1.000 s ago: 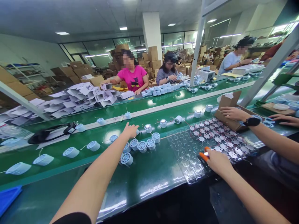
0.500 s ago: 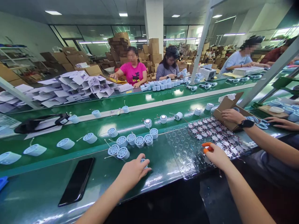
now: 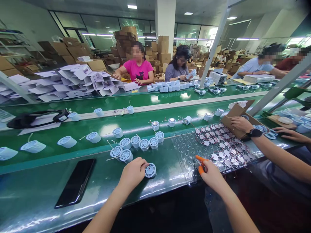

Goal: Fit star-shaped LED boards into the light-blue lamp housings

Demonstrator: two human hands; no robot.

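A light-blue, round, spoked plastic housing (image 3: 150,170) is facing upward over the glossy green tabletop (image 3: 104,181); brown cardboard boxes (image 3: 164,46) are standing stacked behind. The left hand (image 3: 134,171) is pinching its left rim. The right hand (image 3: 212,177), wearing orange fingertip covers (image 3: 201,158), is hovering closer than before; its grip I cannot tell.

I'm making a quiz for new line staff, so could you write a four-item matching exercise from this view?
1. left hand
2. right hand
3. phone
4. cardboard box

A. black, lying flat
B. touched by a co-worker's hand
C. at the rim of a round light-blue part
D. wearing orange finger covers

Pairs: 1-C, 2-D, 3-A, 4-B
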